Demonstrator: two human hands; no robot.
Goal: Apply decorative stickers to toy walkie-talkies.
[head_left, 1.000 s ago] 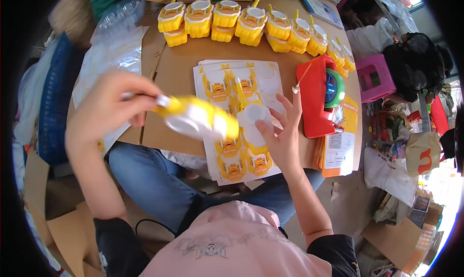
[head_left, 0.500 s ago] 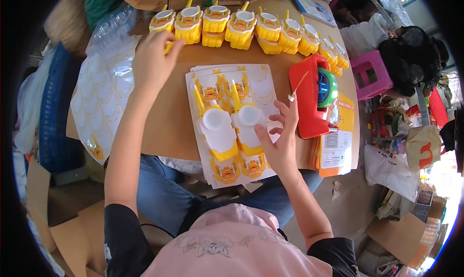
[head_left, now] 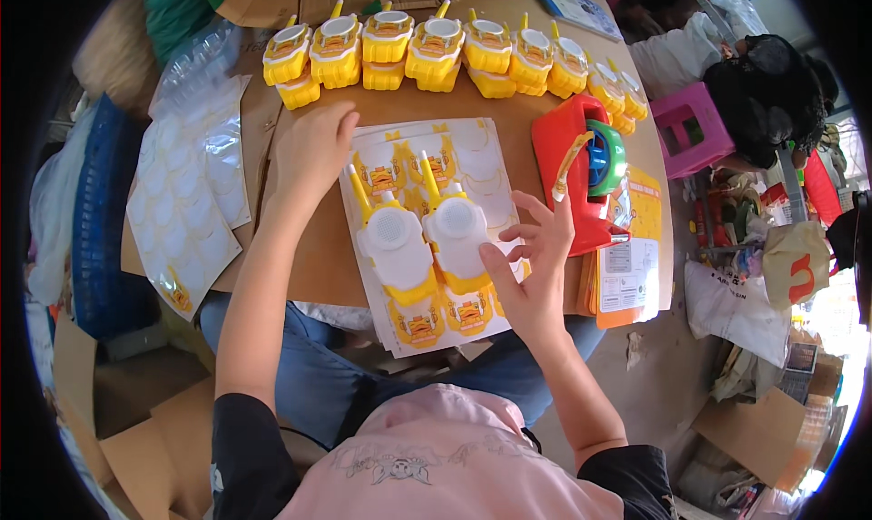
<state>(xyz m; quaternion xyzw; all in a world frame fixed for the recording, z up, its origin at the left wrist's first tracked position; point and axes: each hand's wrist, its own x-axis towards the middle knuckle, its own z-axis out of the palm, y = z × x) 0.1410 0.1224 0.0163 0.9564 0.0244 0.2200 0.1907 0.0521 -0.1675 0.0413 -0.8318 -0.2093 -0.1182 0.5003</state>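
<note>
My left hand hovers above the table left of the sticker sheets, its fingers loosely bent and nothing visible in them. On the stacked sticker sheets lie two yellow-and-white toy walkie-talkies, a left one and a right one, antennas pointing away from me. My right hand is beside the right toy, fingers apart, thumb close to its edge. A thin yellowish strip, looking like tape, sticks up from its index fingertip. Just beyond stands a red tape dispenser with a green-rimmed roll.
A row of stacked yellow toy walkie-talkies lines the far side. More sticker sheets lie at the left with clear plastic packaging. Orange printed cards sit at the right edge, near a pink stool.
My left hand has drawn back from the leftmost stack in the row toward me, leaving the toy there. My right hand has stayed beside the right toy; the strip on its finger has swung.
</note>
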